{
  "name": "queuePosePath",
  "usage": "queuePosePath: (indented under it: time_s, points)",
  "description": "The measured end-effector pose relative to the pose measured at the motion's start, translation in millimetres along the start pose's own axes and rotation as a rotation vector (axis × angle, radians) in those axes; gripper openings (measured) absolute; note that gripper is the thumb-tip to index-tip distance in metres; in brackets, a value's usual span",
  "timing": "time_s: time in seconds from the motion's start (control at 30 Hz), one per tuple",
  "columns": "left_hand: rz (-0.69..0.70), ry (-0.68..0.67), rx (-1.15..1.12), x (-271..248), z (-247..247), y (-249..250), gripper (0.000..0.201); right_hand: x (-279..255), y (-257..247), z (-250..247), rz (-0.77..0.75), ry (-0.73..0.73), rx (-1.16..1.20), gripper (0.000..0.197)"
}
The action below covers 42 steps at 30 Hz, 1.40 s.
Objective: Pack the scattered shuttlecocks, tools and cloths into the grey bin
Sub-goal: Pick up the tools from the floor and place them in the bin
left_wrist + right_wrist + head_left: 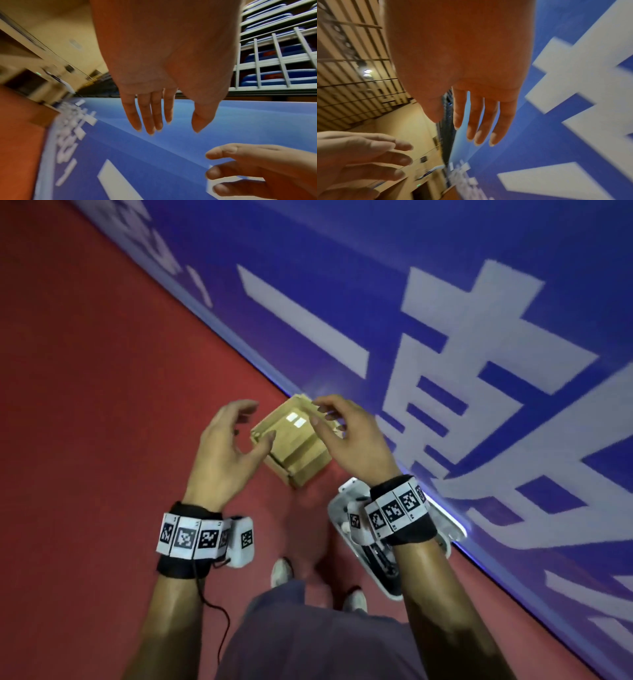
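In the head view a tan cardboard box [294, 450] with open flaps sits on the red floor beside the blue banner. My left hand [255, 422] hovers over its left side and my right hand [322, 414] over its right, both with relaxed, spread fingers and nothing in them. A light grey bin [455, 529] lies on the floor under my right wrist, with dark items inside that I cannot make out. The left wrist view shows my empty left hand [173, 127] and my right hand's fingers [223, 173]. In the right wrist view my right hand [455, 128] is also empty. No shuttlecocks or cloths show.
The blue banner [479, 302] with large white characters runs diagonally along the right. Red floor [85, 371] spreads to the left. My feet [281, 571] stand just below the box. Railings and blue seats [274, 54] rise beyond the banner.
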<state>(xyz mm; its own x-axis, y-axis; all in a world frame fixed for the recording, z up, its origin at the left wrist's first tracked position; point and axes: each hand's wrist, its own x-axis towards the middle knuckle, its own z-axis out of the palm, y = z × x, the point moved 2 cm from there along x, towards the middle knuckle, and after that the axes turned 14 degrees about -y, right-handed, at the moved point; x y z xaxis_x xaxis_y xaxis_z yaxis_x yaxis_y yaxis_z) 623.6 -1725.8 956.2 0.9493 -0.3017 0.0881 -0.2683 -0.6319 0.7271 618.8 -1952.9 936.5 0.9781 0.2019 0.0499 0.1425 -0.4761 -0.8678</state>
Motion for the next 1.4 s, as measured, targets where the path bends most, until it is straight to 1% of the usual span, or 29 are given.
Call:
queuePosePath:
  time_s: [0.1,0.23,0.3,0.37,0.47,0.53,0.67,0.77,0.83,0.97,1.07,1.17,1.33,1.4]
  points:
    - [-0.127,0.136,0.013,-52.1,-53.1,-40.8,0.047,29.6,-40.6,66.1,-0.103,-0.156,-0.008,0.029]
    - [-0.287,0.310,0.031,-131.5,-124.4,-95.8,0.046,57.2,-103.9,168.9,-0.239,-0.363,0.000,0.028]
    - [-0.368,0.394,0.037,-175.7,-160.3,-124.3,0.046,67.1,-135.1,227.8,-0.313,-0.455,0.008,0.027]
    - [-0.434,0.469,0.048,-222.3,-197.1,-152.9,0.047,75.0,-167.7,290.5,-0.344,-0.572,0.011,0.028]
    - [-0.540,0.555,0.059,-291.7,-249.5,-194.1,0.048,80.8,-220.8,384.7,-0.384,-0.731,-0.008,0.029]
    - [-0.614,0.597,0.071,-336.7,-278.1,-220.0,0.050,80.7,-253.9,445.3,-0.424,-0.802,-0.002,0.029]
    - [-0.733,0.680,0.108,-419.7,-321.2,-267.3,0.051,74.3,-316.7,560.3,-0.498,-0.935,-0.006,0.029]
    - [-0.840,0.769,0.087,-476.9,-337.3,-295.5,0.052,59.2,-353.4,635.6,-0.574,-1.053,-0.002,0.029]
    - [-0.914,0.830,0.059,-510.2,-342.0,-317.3,0.053,51.0,-369.2,684.4,-0.615,-1.129,-0.002,0.029]
    - [-1.064,0.904,-0.009,-560.2,-348.8,-361.4,0.055,43.3,-391.2,775.2,-0.674,-1.278,-0.025,0.031]
    - [-1.145,0.966,-0.016,-583.9,-370.6,-396.9,0.054,52.7,-416.3,842.0,-0.719,-1.359,-0.033,0.031]
    - [-1.207,1.044,0.000,-602.6,-409.4,-432.1,0.053,74.3,-453.9,910.7,-0.759,-1.401,-0.005,0.029]
    - [-1.321,1.169,0.047,-634.6,-487.2,-480.3,0.051,118.9,-545.6,1027.3,-0.856,-1.465,0.007,0.029]
    - [-1.367,1.233,0.059,-649.7,-511.8,-491.2,0.051,127.5,-577.0,1071.7,-0.859,-1.475,0.046,0.027]
